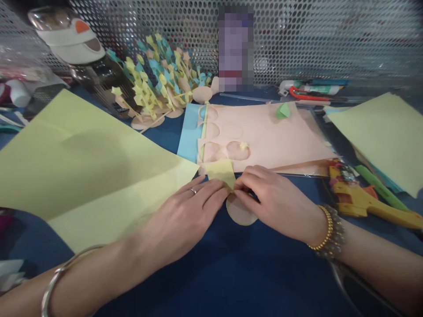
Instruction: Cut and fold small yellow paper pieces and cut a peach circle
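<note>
A small yellow paper piece (220, 171) lies between my hands, at the front edge of the pink sheets. My left hand (190, 207) rests over it, fingers together and pressing it, a ring on one finger. With thumb and fingertips my right hand (272, 198) pinches the same paper at its right corner; the fingertips of both hands nearly meet. Partly under the right thumb is a pale round paper disc (240, 213). Behind the hands, pink paper sheets (267, 132) with cut-out circles bear a tiny yellow star (243, 145) and a green folded paper piece (283, 111).
A large yellow sheet (82, 163) spreads at left, partly beneath my left hand. Clustered paper stars on sticks (161, 83) stand behind, beside a dark bottle (95, 79). To the right are a yellow glue gun (353, 198) and yellow sheets (386, 132). Perforated metal (297, 39) closes the back.
</note>
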The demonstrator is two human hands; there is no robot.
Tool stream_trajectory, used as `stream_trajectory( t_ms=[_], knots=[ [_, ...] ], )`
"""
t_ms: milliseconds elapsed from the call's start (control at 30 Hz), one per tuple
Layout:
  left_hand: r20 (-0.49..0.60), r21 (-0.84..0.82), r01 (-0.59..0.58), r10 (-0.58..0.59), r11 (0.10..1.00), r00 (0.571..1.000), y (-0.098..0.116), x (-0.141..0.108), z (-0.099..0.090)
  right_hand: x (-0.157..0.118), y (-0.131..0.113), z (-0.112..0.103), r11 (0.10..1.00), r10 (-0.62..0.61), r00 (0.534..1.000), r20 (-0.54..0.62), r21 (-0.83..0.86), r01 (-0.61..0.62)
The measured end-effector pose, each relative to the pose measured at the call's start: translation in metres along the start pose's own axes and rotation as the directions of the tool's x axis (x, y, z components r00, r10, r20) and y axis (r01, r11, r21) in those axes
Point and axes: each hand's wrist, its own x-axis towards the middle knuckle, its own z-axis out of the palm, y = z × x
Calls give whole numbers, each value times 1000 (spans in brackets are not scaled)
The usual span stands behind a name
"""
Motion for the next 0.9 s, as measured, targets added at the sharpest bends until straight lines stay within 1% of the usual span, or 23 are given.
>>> stream_trajectory(
  t_ms=[100, 267, 433, 800, 900],
  knots=[
    [43, -11, -23, 24, 1000, 999, 0, -2, -3, 0, 0, 0, 1000, 10, 1000, 1, 19, -10],
    [58, -33, -6, 8, 999, 998, 0, -3, -4, 0, 0, 0, 999, 18, 1000, 9, 29, -19],
    [85, -53, 19, -14, 998, 996, 0, -3, -6, 2, 0, 1, 1000, 8, 1000, 8, 5, -8],
    [70, -9, 2, -1, 1000, 998, -5, 1, -2, -1, 2, 1, 999, -42, 999, -29, -11, 42],
    [58, 1, -15, 15, 1000, 998, -5, 1, -3, -2, 2, 2, 997, -64, 997, -35, -44, 62]
  ],
)
